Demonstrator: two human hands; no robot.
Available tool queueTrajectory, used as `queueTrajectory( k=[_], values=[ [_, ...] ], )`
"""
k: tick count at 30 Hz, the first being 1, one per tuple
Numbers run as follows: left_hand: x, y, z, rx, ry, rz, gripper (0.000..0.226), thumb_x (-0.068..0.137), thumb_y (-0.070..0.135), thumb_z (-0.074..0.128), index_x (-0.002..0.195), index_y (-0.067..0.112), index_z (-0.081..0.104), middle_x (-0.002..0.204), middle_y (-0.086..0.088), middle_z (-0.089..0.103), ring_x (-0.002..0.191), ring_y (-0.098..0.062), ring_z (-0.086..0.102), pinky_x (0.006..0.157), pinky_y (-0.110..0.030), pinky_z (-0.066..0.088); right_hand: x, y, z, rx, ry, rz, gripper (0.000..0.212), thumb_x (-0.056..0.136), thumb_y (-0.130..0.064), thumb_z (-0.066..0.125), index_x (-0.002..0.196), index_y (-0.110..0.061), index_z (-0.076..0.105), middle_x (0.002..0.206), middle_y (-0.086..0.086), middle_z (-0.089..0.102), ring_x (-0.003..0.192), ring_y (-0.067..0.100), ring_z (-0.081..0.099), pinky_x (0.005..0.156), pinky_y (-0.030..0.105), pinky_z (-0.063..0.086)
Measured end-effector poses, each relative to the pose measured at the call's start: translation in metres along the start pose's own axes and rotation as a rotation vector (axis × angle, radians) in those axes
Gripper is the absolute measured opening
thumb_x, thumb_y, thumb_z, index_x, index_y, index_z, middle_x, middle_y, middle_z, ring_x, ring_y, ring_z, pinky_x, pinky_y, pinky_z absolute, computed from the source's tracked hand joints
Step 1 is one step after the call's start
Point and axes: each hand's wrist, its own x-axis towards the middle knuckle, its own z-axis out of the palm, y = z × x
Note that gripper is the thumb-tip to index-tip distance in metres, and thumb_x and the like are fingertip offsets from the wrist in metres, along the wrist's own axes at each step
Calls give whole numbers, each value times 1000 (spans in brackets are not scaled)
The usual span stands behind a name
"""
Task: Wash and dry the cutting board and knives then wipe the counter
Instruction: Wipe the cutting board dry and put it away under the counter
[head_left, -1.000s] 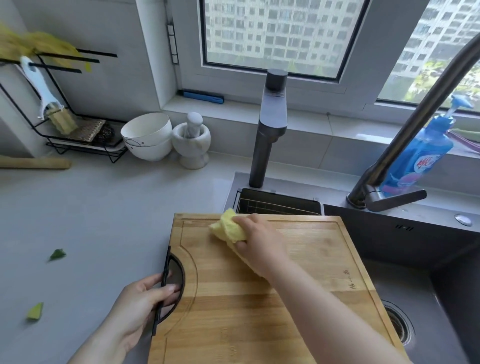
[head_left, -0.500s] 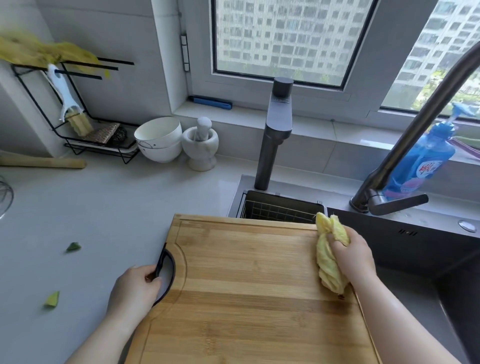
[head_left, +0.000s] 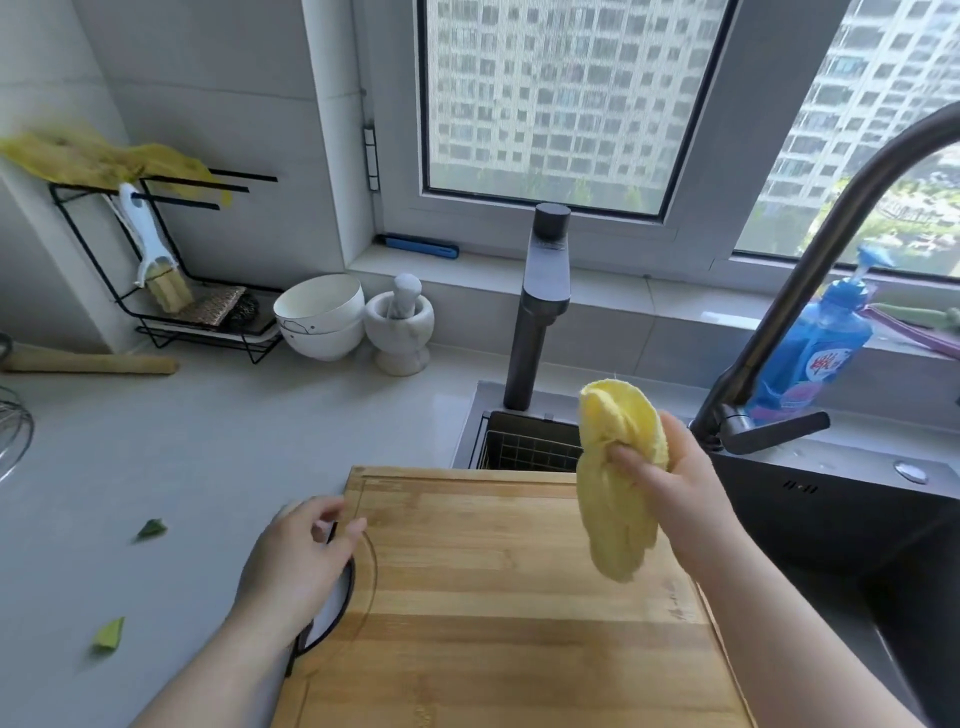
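Cutting board (head_left: 493, 597) over sink (head_left: 831, 545) edge

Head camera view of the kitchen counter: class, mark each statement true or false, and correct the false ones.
1. The right hand holds a yellow cloth. True.
2. The yellow cloth lies flat on the wooden cutting board. False: it hangs from the hand, lifted above the board.
3. The left hand is at the board's left edge, over its black handle. True.
4. The blue soap bottle lies in the sink. False: it stands upright behind the tap.
5. Two green scraps lie on the counter, left of the board. True.
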Motion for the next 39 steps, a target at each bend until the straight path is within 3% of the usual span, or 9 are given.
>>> queueTrajectory(
  k=[5,8,12,15,21,25,29,33,39],
  values=[
    [-7,91,-8,-506,-464,139,58,59,74,48,100,35,60,104,10,67,102,-6,61,93,-26,45,-18,-30,29,-252,-15,-362,48,77,-17,71,109,-39,43,103,-20,45,94,1,45,78,6,37],
    [-2,120,-11,-621,-562,164,60,70,72,47,101,23,66,102,0,72,100,-13,65,94,-29,47,-24,-39,39,-338,-89,-513,51,76,-17,73,110,-41,44,103,-31,36,95,-18,41,75,-9,28],
    [12,137,-24,-661,-642,104,78,60,67,50,102,3,67,95,-17,68,90,-26,64,82,-35,53,-23,-44,42,-438,-115,-669,55,67,-26,68,110,-47,41,112,-24,39,101,-3,40,76,-3,30],
    [16,148,-32,-570,-701,184,47,59,52,71,85,12,71,82,-7,72,77,-20,68,71,-32,55,-18,-43,41,-504,-122,-745,64,65,-19,69,115,-43,36,117,-23,32,105,5,42,80,5,28],
    [20,155,-33,-660,-695,239,14,63,12,75,76,15,71,74,0,72,69,-12,69,59,-21,55,-11,-58,11,-261,-440,-376,93,65,-17,81,119,-61,19,127,-30,30,110,-1,45,92,8,41],
    [26,165,-38,-815,-594,274,24,62,13,62,86,12,65,70,4,71,66,-8,68,54,-18,52,4,-49,-9,61,-725,-136,93,43,-61,82,125,-33,46,120,-5,61,109,11,60,90,29,51],
    [39,181,-38,-916,-513,272,15,73,12,59,88,14,64,71,3,70,62,-9,67,50,-19,52,16,-49,-10,308,-601,-88,66,42,-57,83,95,-21,71,95,1,72,86,14,68,75,29,56],
    [67,211,-31,-912,-320,234,11,87,6,55,95,12,60,79,-2,64,59,-8,63,46,-16,50,43,-82,-8,483,-375,-87,38,74,-27,62,108,-9,58,95,6,67,72,11,67,56,23,56],
    [130,237,-20,-834,-170,142,32,89,12,57,120,6,51,100,-7,61,80,-19,59,59,-25,49,101,-117,5,402,-121,-69,31,94,-19,50,119,-3,51,87,7,61,74,19,57,62,27,46]
  ],
)
